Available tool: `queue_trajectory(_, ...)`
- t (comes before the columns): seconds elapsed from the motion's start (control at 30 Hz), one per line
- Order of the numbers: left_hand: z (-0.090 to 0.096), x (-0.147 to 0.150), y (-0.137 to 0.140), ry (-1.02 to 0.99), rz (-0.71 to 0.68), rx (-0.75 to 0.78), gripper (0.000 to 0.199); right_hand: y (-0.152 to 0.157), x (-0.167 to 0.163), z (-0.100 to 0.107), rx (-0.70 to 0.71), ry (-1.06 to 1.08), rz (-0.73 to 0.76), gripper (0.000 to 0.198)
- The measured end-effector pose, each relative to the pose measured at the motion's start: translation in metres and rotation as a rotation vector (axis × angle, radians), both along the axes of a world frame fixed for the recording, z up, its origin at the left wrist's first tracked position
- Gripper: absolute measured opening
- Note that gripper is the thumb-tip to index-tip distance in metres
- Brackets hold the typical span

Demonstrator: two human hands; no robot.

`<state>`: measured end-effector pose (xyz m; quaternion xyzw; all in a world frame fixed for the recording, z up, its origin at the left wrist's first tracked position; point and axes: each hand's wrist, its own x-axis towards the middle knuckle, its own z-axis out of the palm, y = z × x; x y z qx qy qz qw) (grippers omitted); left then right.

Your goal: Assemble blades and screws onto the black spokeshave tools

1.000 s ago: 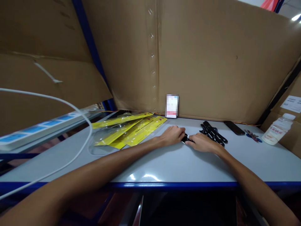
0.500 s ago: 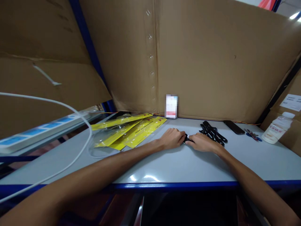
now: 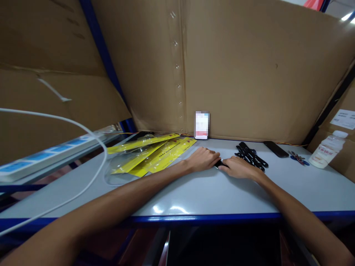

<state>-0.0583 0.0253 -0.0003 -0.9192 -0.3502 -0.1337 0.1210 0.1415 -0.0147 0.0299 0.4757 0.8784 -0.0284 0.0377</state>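
Over the middle of the table, both hands meet at a small black object (image 3: 219, 163) with a pale edge, mostly hidden by fingers. My left hand (image 3: 203, 159) is closed, its fingertips on the object's left end. The fingers of my right hand (image 3: 237, 167) are closed around the other end, thumb pointing left. Just beyond the right hand lies a pile of glossy black long-shaped pieces (image 3: 252, 156), whose kind I cannot make out. Left of the left hand are several yellow cards with clear plastic blister packaging (image 3: 163, 158), overlapping each other.
A phone with a lit screen (image 3: 202, 125) leans against the cardboard wall (image 3: 235, 74). At right are a dark phone (image 3: 276, 149), keys (image 3: 298, 158) and a white bottle (image 3: 327, 150). A white power strip (image 3: 41, 157) and white cable (image 3: 104, 159) run along the left.
My left hand has shifted slightly and its fingers have straightened a little over the black object, so a bit more of it shows. My right hand stays almost still.
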Motion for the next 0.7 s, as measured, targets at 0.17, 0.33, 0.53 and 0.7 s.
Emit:
queue_trajectory(0.17,-0.0036,0.0031,-0.0019,-0.072,0.024,-0.077,0.042,0.0009,0.0003,-0.0013,0.004,0.004,-0.002,0.049)
queue_trajectory(0.33,-0.0062,0.0021,-0.0037,-0.096,-0.125,-0.101,0.029,0.0017,0.0005,-0.0025,-0.004,0.005,0.025,0.045)
queue_trajectory(0.53,-0.0057,0.0012,-0.0009,-0.089,-0.128,-0.059,0.025,0.0028,-0.0001,-0.002,0.015,-0.007,0.027,0.046)
queue_trajectory(0.7,-0.0033,0.0013,-0.0016,-0.03,-0.14,-0.03,0.025,0.0033,-0.0003,-0.0028,0.015,-0.011,0.028,0.047)
